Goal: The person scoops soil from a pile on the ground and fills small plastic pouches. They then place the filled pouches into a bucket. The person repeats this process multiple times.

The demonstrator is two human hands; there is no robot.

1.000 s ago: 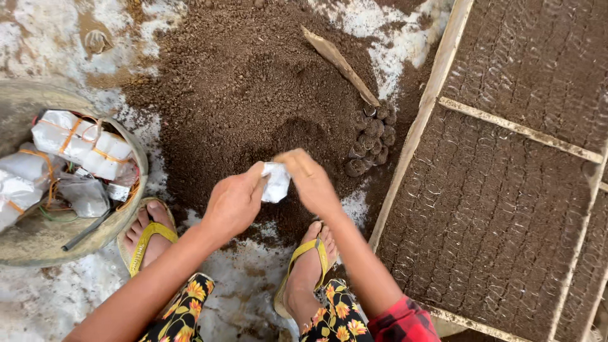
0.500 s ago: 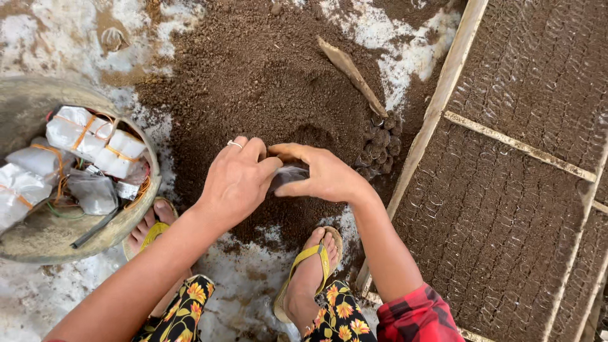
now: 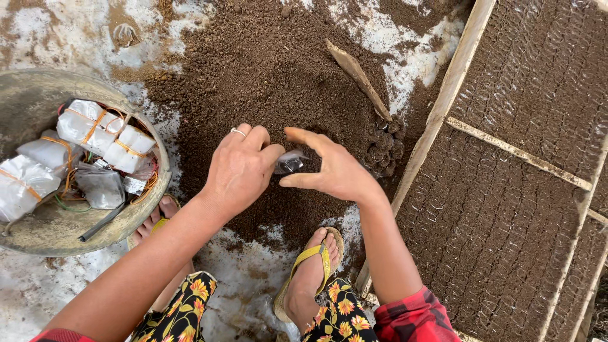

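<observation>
A small clear bag (image 3: 291, 161) sits on the soil heap (image 3: 266, 76), caught between the two hands. It lies just right of the left hand (image 3: 239, 168) and just left of the right hand (image 3: 334, 170), so both are equally close; the left fingertips touch its left side and the right thumb reaches toward its right side. The bag is crumpled and mostly hidden, so its long axis cannot be told, though its glinting mouth seems to face up and toward the right hand. The left hand is curled loosely, knuckles up, fingers bent down onto the bag and pinching its edge; a ring shows on one finger. The right hand is half open, palm turned toward the bag, forefinger stretched out above it and thumb below, cupping rather than gripping; whether it truly holds the bag cannot be told. Both forearms come up from below the bag, converging on it. Left of the bag a round basin (image 3: 155, 196) holds banded bundles of bags (image 3: 104, 136). Right of it a cluster of filled bags (image 3: 386, 147) stands by a stick (image 3: 358, 76), and beyond that a wood frame (image 3: 443, 107) borders rows of packed bags. Two feet in yellow sandals (image 3: 310, 266) stand below the bag.
</observation>
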